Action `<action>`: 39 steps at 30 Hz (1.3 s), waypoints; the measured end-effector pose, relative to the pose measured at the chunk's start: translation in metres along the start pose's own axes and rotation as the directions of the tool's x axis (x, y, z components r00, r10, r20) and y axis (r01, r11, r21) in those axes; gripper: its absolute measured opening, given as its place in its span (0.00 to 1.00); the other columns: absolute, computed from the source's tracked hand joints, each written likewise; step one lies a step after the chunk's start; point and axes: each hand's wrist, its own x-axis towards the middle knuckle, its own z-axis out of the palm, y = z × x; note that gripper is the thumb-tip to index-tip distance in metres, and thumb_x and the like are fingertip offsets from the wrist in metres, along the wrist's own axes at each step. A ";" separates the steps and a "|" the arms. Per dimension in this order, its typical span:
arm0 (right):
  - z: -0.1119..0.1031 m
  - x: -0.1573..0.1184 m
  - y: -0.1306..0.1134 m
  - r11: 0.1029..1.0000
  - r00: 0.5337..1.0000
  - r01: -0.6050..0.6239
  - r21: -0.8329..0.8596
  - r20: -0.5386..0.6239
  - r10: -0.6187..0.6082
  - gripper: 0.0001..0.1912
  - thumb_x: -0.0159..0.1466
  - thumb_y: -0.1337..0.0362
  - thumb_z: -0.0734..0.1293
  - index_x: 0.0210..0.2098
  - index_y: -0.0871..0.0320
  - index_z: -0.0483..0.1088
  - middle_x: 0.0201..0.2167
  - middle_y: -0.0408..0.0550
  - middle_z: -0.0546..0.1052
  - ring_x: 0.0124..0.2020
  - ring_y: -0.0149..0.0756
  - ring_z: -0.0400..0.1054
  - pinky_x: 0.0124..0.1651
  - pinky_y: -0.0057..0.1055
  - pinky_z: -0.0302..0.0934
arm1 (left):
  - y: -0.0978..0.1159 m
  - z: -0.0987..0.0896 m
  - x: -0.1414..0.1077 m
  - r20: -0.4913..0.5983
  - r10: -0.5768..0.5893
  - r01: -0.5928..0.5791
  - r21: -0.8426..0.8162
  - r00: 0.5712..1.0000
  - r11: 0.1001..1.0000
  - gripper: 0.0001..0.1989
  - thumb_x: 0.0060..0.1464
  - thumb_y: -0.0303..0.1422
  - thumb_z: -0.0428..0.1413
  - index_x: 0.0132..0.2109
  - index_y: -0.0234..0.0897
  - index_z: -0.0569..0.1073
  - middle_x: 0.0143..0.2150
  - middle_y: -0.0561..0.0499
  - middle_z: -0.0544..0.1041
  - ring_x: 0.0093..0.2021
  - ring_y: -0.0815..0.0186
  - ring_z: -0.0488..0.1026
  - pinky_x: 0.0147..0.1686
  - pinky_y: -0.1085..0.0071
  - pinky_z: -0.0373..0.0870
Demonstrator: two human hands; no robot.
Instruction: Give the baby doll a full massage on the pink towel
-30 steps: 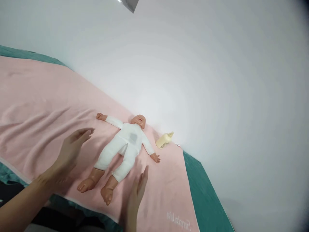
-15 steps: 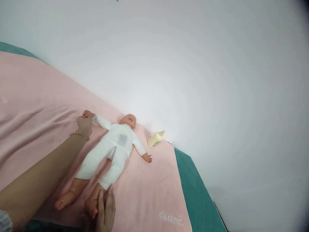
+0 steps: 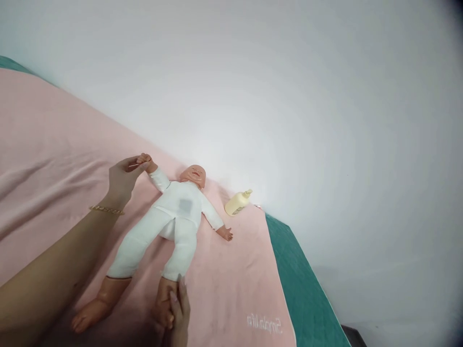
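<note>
A baby doll (image 3: 184,200) in a white suit lies on its back on a pink cloth (image 3: 224,284), arms and legs spread. At the doll's raised hand on the left, my left hand (image 3: 125,178) pinches the small fingers between thumb and fingertips. My right hand (image 3: 181,313) is at the bottom, wrapped against the side of the doll's foot (image 3: 163,306) on the right; part of it is cut off by the frame's edge. The doll's other foot (image 3: 97,303) rests on the cloth, untouched.
A pale yellow pump bottle (image 3: 237,203) lies tilted near the doll's head, by the white wall (image 3: 307,120). Green fabric (image 3: 300,274) shows beyond the cloth's right edge. A dark object (image 3: 352,336) is at the bottom right.
My left hand has drawn the doll's hand upward and a little right, and its fingers now show. The foot at my right hand has shifted right with it. The view has moved slightly.
</note>
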 end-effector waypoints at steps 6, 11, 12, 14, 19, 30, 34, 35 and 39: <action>-0.029 0.035 -0.034 0.999 1.000 0.017 0.038 -0.006 -0.016 0.26 0.71 0.59 0.58 0.67 0.49 0.56 0.61 0.52 0.69 0.63 0.45 0.62 0.57 0.45 0.68 | 0.015 0.004 -0.025 0.228 0.102 -0.127 0.100 0.968 0.987 0.17 0.47 0.38 0.65 0.44 0.37 0.80 0.47 0.50 0.81 0.52 0.57 0.75 0.59 0.58 0.68; -0.041 0.072 -0.048 0.994 1.000 -0.029 0.107 0.006 0.028 0.26 0.71 0.67 0.56 0.67 0.52 0.54 0.66 0.53 0.63 0.68 0.43 0.54 0.63 0.47 0.61 | 0.011 0.009 -0.035 0.456 0.179 -0.273 0.149 0.872 0.951 0.16 0.41 0.44 0.67 0.38 0.43 0.81 0.44 0.51 0.82 0.51 0.56 0.75 0.58 0.60 0.68; -0.042 0.079 -0.048 0.992 0.999 -0.043 0.123 0.006 0.043 0.25 0.71 0.68 0.56 0.67 0.52 0.55 0.66 0.53 0.63 0.68 0.42 0.53 0.64 0.47 0.60 | 0.009 0.010 -0.034 0.521 0.218 -0.336 0.143 0.826 0.931 0.16 0.42 0.46 0.66 0.37 0.43 0.82 0.43 0.51 0.82 0.51 0.56 0.76 0.58 0.61 0.68; -0.041 0.092 -0.047 0.983 0.997 -0.081 0.163 0.014 0.080 0.25 0.71 0.67 0.56 0.67 0.54 0.55 0.66 0.54 0.63 0.68 0.42 0.53 0.65 0.48 0.58 | 0.005 0.011 -0.031 0.645 0.284 -0.468 0.130 0.709 0.874 0.15 0.46 0.48 0.63 0.36 0.44 0.82 0.42 0.52 0.82 0.51 0.56 0.76 0.59 0.61 0.66; -0.038 0.119 -0.046 0.950 0.989 -0.146 0.275 0.051 0.137 0.23 0.71 0.64 0.56 0.65 0.56 0.57 0.66 0.55 0.62 0.68 0.39 0.54 0.66 0.43 0.57 | -0.002 0.011 -0.026 0.768 0.327 -0.630 0.126 0.551 0.766 0.16 0.53 0.50 0.57 0.37 0.46 0.82 0.41 0.52 0.83 0.52 0.57 0.75 0.60 0.59 0.63; -0.042 0.119 -0.050 0.924 0.980 -0.200 0.326 0.079 0.185 0.24 0.72 0.62 0.56 0.66 0.53 0.56 0.68 0.51 0.60 0.69 0.38 0.51 0.68 0.43 0.54 | 0.010 0.012 -0.033 0.618 0.164 -0.357 0.203 0.769 0.912 0.16 0.45 0.48 0.63 0.39 0.45 0.82 0.45 0.52 0.82 0.52 0.56 0.75 0.58 0.61 0.67; -0.047 0.089 -0.054 0.938 0.982 -0.187 0.292 0.069 0.174 0.24 0.72 0.65 0.55 0.67 0.52 0.55 0.68 0.51 0.59 0.69 0.39 0.51 0.67 0.43 0.55 | 0.016 0.008 -0.032 0.309 0.058 -0.094 0.104 0.949 0.990 0.16 0.44 0.39 0.67 0.42 0.40 0.81 0.46 0.50 0.81 0.51 0.56 0.75 0.57 0.62 0.68; -0.047 0.080 -0.056 0.943 0.983 -0.184 0.277 0.069 0.171 0.24 0.72 0.66 0.55 0.67 0.52 0.55 0.68 0.51 0.58 0.69 0.39 0.51 0.67 0.43 0.56 | 0.014 0.006 -0.028 0.242 0.054 -0.072 0.066 0.969 0.995 0.17 0.45 0.37 0.66 0.43 0.38 0.81 0.46 0.50 0.81 0.51 0.57 0.75 0.57 0.62 0.68; -0.046 0.047 -0.063 0.967 0.992 -0.124 0.224 0.017 0.123 0.26 0.71 0.65 0.56 0.68 0.49 0.53 0.68 0.50 0.59 0.67 0.42 0.54 0.63 0.44 0.61 | -0.005 -0.002 -0.008 0.018 -0.010 0.010 -0.025 1.000 1.000 0.20 0.54 0.34 0.61 0.52 0.30 0.75 0.52 0.45 0.77 0.50 0.62 0.74 0.55 0.65 0.70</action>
